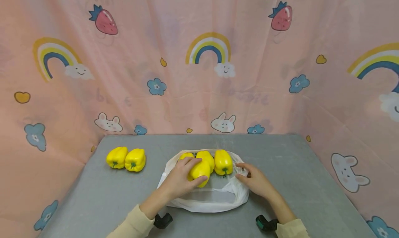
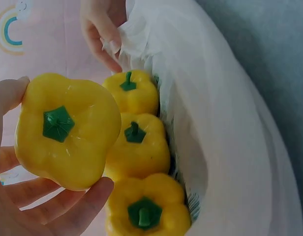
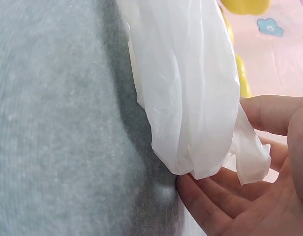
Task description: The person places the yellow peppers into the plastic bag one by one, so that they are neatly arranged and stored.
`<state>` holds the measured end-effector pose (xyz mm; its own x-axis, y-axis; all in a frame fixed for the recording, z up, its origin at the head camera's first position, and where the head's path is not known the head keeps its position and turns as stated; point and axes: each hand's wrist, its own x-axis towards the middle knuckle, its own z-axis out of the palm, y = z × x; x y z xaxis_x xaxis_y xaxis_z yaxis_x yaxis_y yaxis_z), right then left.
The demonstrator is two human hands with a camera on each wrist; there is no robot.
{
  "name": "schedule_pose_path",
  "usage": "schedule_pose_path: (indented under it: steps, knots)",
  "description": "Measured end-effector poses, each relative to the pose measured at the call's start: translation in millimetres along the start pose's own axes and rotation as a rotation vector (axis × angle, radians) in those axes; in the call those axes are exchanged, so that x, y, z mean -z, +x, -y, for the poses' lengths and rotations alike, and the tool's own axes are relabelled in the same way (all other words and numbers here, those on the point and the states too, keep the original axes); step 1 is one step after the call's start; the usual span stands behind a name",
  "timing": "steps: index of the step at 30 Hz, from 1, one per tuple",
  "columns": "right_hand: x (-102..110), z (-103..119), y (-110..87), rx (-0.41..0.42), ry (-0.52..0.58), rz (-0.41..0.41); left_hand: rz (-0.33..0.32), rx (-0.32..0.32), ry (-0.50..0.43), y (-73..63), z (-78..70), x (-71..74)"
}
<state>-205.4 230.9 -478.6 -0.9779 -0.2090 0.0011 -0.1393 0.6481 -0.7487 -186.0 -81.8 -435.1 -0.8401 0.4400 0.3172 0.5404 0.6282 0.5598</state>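
My left hand [image 1: 177, 179] grips a yellow bell pepper [image 2: 68, 128] above the mouth of a white plastic bag [image 1: 212, 206], thumb on one side and fingers on the other. Three more yellow bell peppers [image 1: 223, 161] sit in a row inside the bag along its far side, green stems showing in the left wrist view. At the bag's right rim, my right hand [image 1: 257, 182] holds the thin plastic between thumb and fingers; in the right wrist view a crumpled flap [image 3: 252, 157] lies within its grasp.
Two yellow bell peppers [image 1: 135, 160] lie side by side at the back left of the grey table [image 1: 280, 155]. A pink patterned curtain [image 1: 199, 103] borders the table at the back and both sides. Dark wrist devices [image 1: 162, 220] are worn near both sleeves.
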Motion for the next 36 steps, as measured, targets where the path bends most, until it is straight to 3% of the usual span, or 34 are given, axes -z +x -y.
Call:
schedule_pose_path:
  steps: [23, 29, 36]
  knots:
    - [0, -2, 0.2, -0.005, 0.006, -0.005, 0.157, 0.068, -0.041, -0.1, -13.4, -46.0]
    - [1, -1, -0.6, -0.016, -0.010, -0.007, 0.178, 0.077, -0.050, 2.9, -17.0, -55.1]
    - [1, 1, -1.2, -0.011, -0.007, -0.008, 0.175, 0.150, -0.075, 4.9, -20.7, -66.3]
